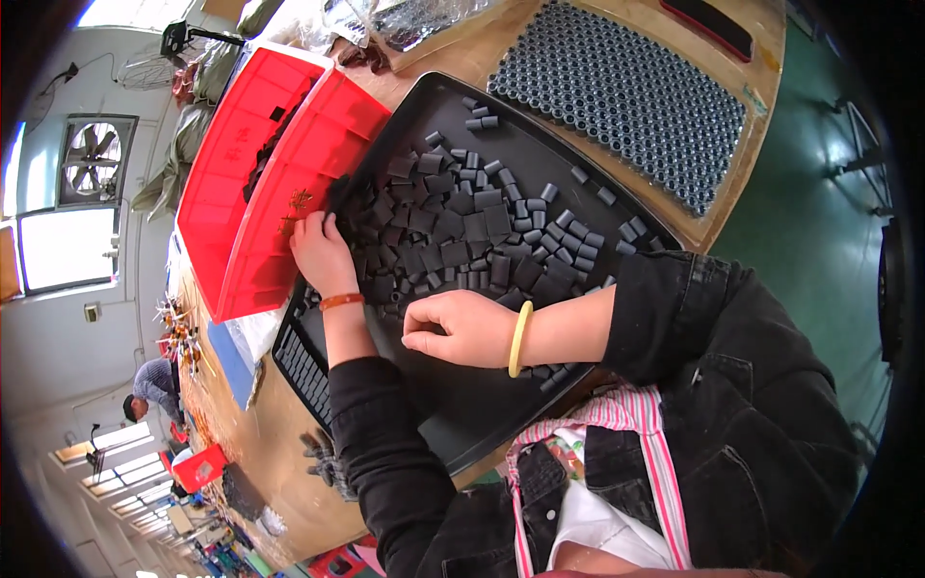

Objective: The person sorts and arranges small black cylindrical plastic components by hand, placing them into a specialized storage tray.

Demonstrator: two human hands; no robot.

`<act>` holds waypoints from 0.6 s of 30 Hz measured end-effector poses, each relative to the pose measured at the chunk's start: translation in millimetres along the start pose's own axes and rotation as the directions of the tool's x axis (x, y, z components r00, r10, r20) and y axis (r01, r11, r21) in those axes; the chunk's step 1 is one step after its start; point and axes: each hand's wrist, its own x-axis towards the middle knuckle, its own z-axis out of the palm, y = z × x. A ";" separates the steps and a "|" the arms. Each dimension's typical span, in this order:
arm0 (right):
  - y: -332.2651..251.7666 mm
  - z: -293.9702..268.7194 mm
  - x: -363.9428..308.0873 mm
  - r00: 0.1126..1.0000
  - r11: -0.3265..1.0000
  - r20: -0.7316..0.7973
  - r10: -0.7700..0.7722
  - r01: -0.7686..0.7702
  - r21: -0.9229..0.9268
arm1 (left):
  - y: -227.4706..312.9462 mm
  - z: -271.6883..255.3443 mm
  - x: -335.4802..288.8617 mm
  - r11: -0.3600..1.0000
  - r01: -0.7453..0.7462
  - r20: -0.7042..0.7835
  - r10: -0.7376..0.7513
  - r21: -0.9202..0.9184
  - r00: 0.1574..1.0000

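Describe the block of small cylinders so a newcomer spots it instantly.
On the tan table, find the wide black tray. Just past its upper-right edge in the picture lies the block of small cylinders. Unlike the tray's loose black pieces, it is packed in tight, even rows.

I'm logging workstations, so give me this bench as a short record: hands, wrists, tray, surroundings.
left hand: at left edge of the black tray, beside the red plastic bin; grip unclear
right hand: curled over the tray; whether it holds anything is hidden
wrists: reddish-brown bracelet left, yellow bangle right
tray load: short black tubes, mixed sizes
upper right: packed block of small cylinders
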 end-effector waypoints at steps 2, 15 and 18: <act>-1.5 1.3 -1.3 1.000 1.000 -0.019 -0.017 0.017 0.006 | 6.0 -21.0 -13.8 0.986 -0.140 0.057 0.145 -0.091 0.988; 0.9 5.0 -1.5 0.998 0.994 -0.016 -0.059 0.057 -0.091 | 23.2 -34.3 28.8 0.963 -0.246 -0.002 0.248 0.114 0.969; -1.5 5.1 -3.1 0.996 0.994 -0.033 -0.080 0.078 -0.078 | 20.7 -16.9 40.7 0.970 -0.182 0.242 0.140 0.160 0.960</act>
